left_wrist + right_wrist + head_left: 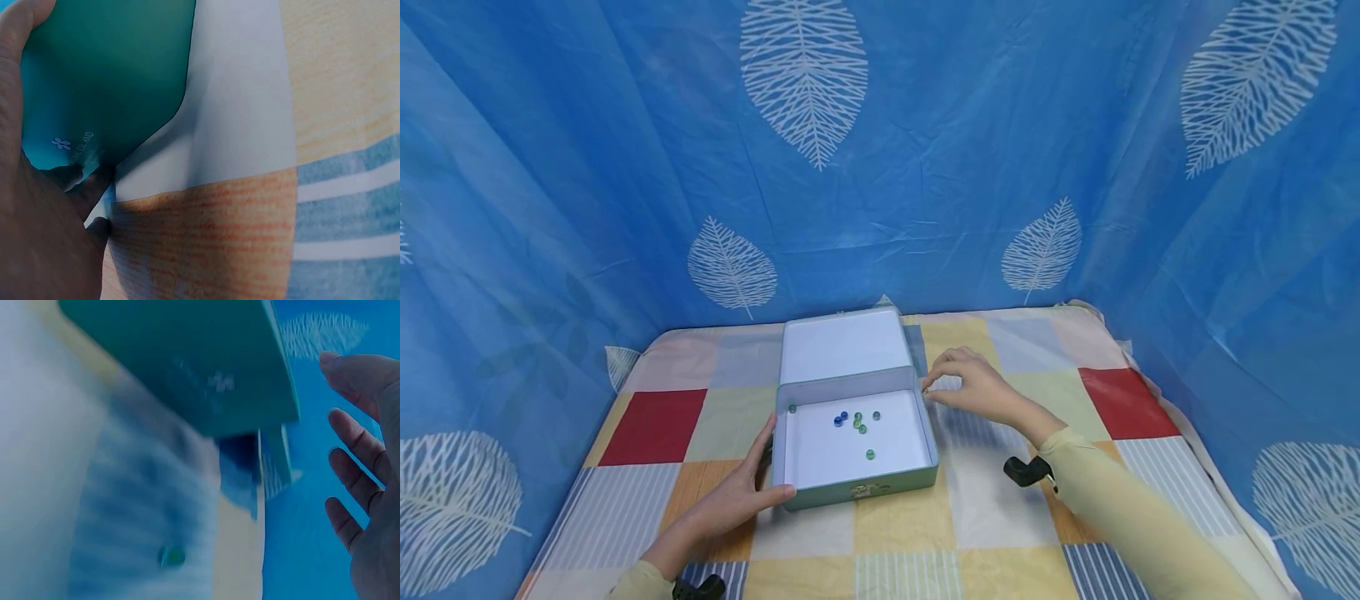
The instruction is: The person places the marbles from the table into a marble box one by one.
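Note:
A green metal box (895,483) with a white inside lies on the cloth, its lid (842,346) tipped back. Several green marbles (870,454) and blue marbles (838,422) are scattered over the box floor. My left hand (737,496) holds the box's front left corner, thumb over the rim and fingers against the left side. Just off the right wall, my right hand (970,387) has loosely bent fingers. In the right wrist view those fingers (356,437) hold nothing, and a blurred green marble (172,556) shows against the striped cloth; the head view hides it.
A patchwork-patterned cloth (1000,508) covers the table. Blue curtains with white leaves (925,167) hang behind it and on both sides. A black wrist device (1028,471) sits on the right forearm, another (700,588) on the left.

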`<control>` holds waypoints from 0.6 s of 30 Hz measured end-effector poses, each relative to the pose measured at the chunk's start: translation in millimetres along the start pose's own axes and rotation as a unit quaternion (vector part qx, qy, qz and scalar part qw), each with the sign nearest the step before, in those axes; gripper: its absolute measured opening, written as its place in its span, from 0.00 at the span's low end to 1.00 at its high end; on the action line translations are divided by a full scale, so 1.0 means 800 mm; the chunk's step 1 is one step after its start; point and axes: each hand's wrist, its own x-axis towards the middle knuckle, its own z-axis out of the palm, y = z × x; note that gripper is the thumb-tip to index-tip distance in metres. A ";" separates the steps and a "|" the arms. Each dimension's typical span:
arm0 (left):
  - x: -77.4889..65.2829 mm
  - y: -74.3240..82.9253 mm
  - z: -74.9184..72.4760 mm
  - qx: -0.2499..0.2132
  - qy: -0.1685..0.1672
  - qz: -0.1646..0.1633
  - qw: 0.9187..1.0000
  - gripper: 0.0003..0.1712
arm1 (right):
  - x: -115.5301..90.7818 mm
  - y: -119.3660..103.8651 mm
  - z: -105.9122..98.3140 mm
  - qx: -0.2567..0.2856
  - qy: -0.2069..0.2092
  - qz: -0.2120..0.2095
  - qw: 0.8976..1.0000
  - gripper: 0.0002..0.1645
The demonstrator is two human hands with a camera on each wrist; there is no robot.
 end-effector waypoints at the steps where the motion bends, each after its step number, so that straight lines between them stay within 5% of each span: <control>1: 0.000 0.000 0.000 -0.001 0.000 -0.001 1.000 0.63 | 0.004 -0.005 0.003 0.000 -0.003 -0.008 1.000 0.06; 18: 0.000 0.000 0.000 0.000 0.001 0.006 1.000 0.64 | 0.039 -0.058 0.056 -0.052 -0.075 -0.084 0.992 0.03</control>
